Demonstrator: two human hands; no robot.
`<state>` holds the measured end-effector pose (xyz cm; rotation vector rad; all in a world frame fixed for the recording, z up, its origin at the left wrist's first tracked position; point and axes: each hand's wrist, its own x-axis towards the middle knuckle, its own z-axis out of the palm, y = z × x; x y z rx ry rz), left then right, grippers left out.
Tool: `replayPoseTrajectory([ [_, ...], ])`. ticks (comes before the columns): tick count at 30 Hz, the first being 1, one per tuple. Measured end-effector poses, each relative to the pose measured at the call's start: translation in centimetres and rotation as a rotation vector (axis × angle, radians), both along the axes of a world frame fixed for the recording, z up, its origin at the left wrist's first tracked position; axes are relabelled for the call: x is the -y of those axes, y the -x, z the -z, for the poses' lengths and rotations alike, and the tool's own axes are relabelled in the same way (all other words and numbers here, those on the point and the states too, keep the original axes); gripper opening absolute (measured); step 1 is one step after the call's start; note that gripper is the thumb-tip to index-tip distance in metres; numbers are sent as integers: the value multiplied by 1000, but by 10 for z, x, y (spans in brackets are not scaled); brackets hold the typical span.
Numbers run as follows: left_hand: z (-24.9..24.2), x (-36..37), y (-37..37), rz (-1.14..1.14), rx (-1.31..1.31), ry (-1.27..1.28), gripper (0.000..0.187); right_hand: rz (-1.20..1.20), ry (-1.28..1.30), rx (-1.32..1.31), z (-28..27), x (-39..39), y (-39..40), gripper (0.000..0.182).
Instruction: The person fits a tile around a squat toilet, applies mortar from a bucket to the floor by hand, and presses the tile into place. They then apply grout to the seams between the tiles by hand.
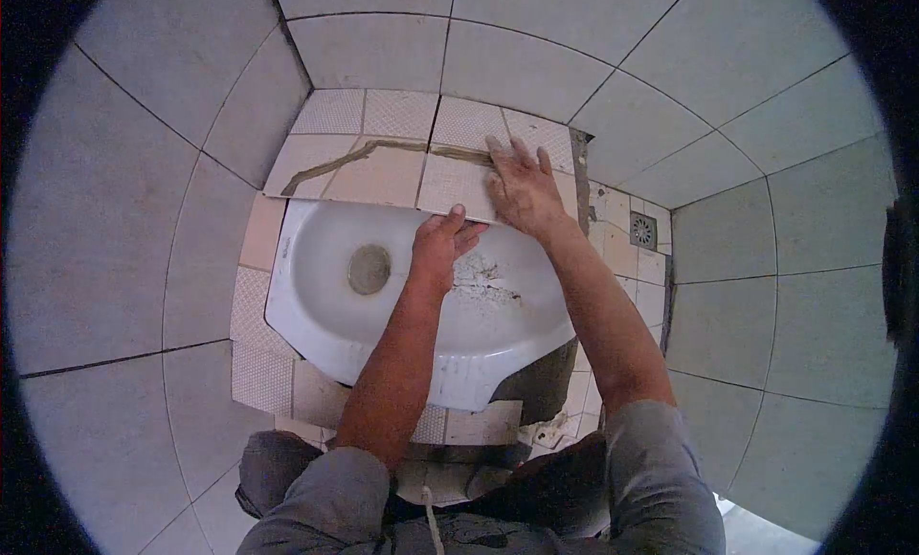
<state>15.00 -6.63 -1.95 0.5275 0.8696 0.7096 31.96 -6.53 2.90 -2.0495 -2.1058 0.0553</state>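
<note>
A white squat toilet pan [402, 340] is set in the floor, with debris scattered in its basin and a round drain hole at the left. Behind it, a light floor tile [450, 185] lies along the pan's back edge. My left hand [442, 247] is at that tile's front edge, thumb on top and other fingers lower, closed against the edge. My right hand [525, 189] rests palm down on the tile's right part, fingers spread. A strip of brown mortar [354, 155] runs across the tiles and ends near my right fingertips.
Grey wall tiles [536, 62] enclose the space on several sides. A square metal floor drain [643, 231] sits to the right. Dark rough mortar [541, 388] shows beside the pan's front right. More patterned floor tiles [263, 373] border the pan's left side.
</note>
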Motion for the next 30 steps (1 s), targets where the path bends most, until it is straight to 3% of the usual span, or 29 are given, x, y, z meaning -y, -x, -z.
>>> replayPoseTrajectory([
  [11, -6, 3, -1, -30, -8, 0, 37, 131, 24, 87, 5, 23, -35, 60],
  [19, -9, 4, -1, -20, -11, -16, 41, 153, 35, -160, 2, 25, -48, 61],
  [30, -9, 4, -1, -18, -32, -26, 43, 168, 87, -22, 2, 22, -45, 57],
])
